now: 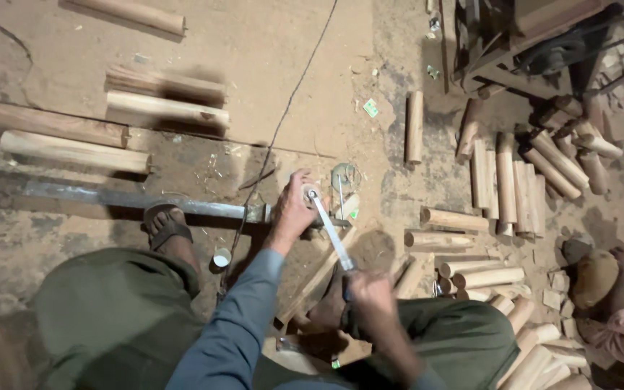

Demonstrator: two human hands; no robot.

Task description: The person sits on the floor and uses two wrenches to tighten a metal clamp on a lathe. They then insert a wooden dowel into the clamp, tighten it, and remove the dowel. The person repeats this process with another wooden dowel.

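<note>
Wood: a short round dowel (310, 193) stands end-on near the end of a long steel bar (131, 200) lying on the dirt floor (283, 65).
Left hand (294, 211): fingers closed around the dowel's side, steadying it; this hand is the nearer one to it.
Right hand (371, 292): fingers wrapped tight on the dark handle of a metal blade (332, 232), a file or chisel, I cannot tell which.
Blade axis: runs from the right hand up and left, tip resting on the dowel's top end.
Direction: the dowel lies ahead and left of the right hand, straight along the blade's line.
Dowel axis: appears to point up toward the camera; only its round end shows.
Bar axis: left to right, crossing the blade's line.
Foot (167, 227): in a sandal, planted against the bar.
Around: cut dowels (507, 180) piled to the right, longer logs (74, 150) at the left, a thin wire (283, 115) across the floor.
</note>
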